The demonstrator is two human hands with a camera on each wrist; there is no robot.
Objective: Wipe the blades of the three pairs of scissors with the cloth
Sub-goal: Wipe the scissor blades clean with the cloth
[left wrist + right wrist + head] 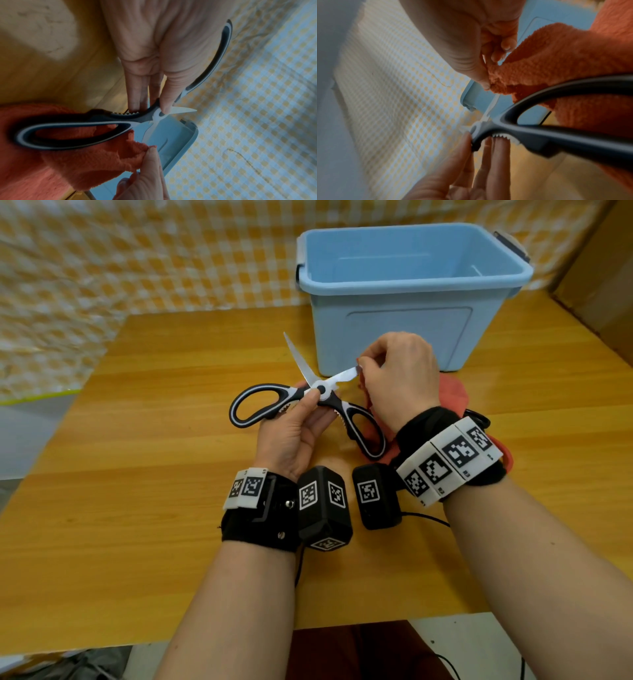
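Over the middle of the wooden table (171, 508), in the head view, the left hand (291, 436) pinches an opened pair of black-and-white scissors (308, 409) at the pivot, thumb on top and fingers beneath. One blade points far and left, bare; the other points right into the right hand (399, 378), whose fingers are curled round the orange cloth (455, 392) and pinch it over that blade's tip. A light blue tub (411, 289) stands just beyond the hands. By my count: one pair of scissors plainly in view, one cloth, one tub. A dark loop just right of the right wrist may belong to a second pair; I cannot tell. The third is out of sight.

In the left wrist view, the left thumb and fingers (137, 94) clamp the scissors (77, 128) near the toothed notch, one handle loop lying over the cloth (68, 162), the right hand's fingertips (150, 159) nipping the cloth's edge.

In the right wrist view, the right hand (471, 40) holds a fold of cloth (556, 60) at the end of the blade, with the scissors (556, 135) held open.

I judge this pair to be mid-wipe, one blade under the cloth and the other seemingly left to do. Whether the other pairs are done cannot be seen.
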